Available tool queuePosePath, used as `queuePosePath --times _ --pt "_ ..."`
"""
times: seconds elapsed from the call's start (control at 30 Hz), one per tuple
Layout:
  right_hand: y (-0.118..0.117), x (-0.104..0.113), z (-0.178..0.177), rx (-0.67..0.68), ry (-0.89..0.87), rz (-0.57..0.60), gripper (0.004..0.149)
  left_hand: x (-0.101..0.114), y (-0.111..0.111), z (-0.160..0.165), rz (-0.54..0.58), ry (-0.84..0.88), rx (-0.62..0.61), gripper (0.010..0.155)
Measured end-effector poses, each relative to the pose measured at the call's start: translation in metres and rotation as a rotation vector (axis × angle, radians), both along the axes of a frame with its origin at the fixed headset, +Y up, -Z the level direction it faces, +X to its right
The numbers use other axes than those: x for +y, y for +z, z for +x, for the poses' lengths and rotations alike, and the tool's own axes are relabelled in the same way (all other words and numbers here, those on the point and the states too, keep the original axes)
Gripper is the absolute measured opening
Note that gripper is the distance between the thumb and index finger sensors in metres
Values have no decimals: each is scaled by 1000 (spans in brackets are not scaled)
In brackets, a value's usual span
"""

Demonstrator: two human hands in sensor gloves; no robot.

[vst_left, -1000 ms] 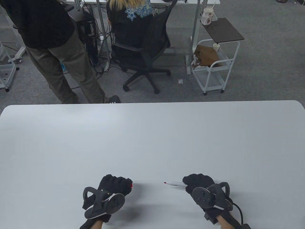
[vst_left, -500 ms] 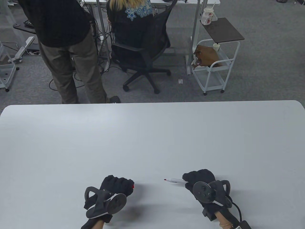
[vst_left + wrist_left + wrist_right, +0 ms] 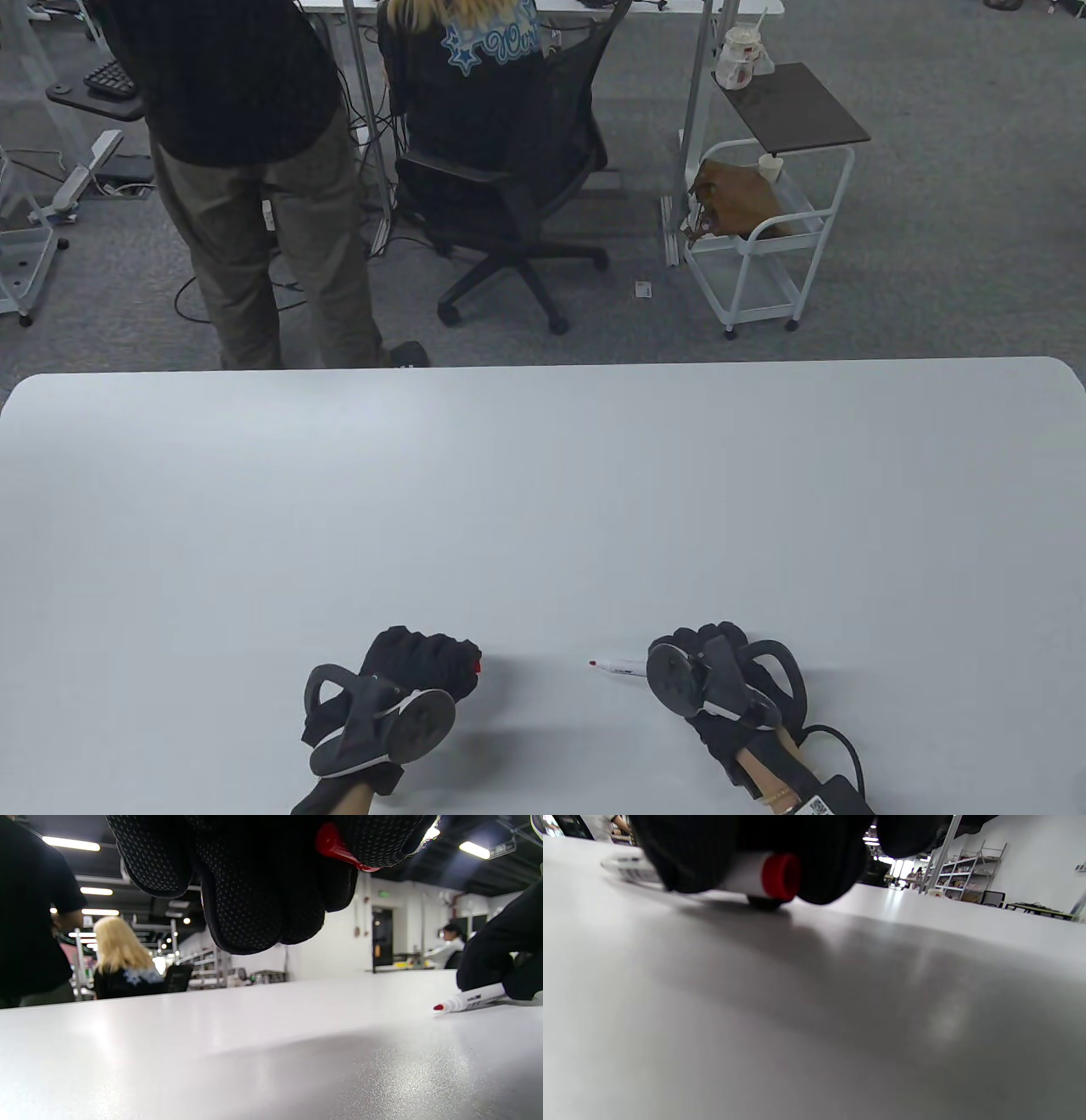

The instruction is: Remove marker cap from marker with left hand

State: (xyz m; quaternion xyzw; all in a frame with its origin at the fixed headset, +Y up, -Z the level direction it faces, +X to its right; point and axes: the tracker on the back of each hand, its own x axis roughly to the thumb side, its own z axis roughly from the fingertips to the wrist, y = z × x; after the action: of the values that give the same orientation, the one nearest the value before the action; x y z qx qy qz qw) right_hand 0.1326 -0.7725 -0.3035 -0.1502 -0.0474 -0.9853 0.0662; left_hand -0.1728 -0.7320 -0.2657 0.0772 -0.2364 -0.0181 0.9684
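While the white table (image 3: 543, 509) is being viewed from above, the red marker cap (image 3: 477, 667) is being held inside the curled fingers of the left hand (image 3: 407, 675), with only a small red piece showing at the fist's right side. In the left wrist view, the same cap (image 3: 339, 844) is being gripped between the gloved fingers (image 3: 258, 899), which are being kept above the tabletop. The marker (image 3: 618, 665) is being held by the right hand (image 3: 721, 679), whose fingers are being closed around the rear of the white barrel. Its uncapped red tip is being pointed left, toward the left hand, and the two hands are being kept well apart near the table's near edge. In the right wrist view, the barrel's red end plug (image 3: 781, 876) is being seen protruding from the closed fingers (image 3: 687, 853), low over the table. Whether the barrel is being rested on the surface cannot be told.
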Motion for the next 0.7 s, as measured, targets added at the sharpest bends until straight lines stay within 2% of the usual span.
queuePosePath --times 0.2,0.27,0.37,0.47,0.7 --pt "2 -1 -4 2 55 4 46 0 0 1 -7 -10 -3 46" --pt "5 3 0 2 19 14 51 0 0 1 -9 -12 -2 46" --pt "10 20 12 3 -122 62 58 1 0 1 -11 -17 -1 46" --pt "15 33 22 29 -216 26 74 0 0 2 -22 -28 1 46" --pt "20 40 30 42 -254 -17 88 -1 0 4 -17 -38 -1 46"
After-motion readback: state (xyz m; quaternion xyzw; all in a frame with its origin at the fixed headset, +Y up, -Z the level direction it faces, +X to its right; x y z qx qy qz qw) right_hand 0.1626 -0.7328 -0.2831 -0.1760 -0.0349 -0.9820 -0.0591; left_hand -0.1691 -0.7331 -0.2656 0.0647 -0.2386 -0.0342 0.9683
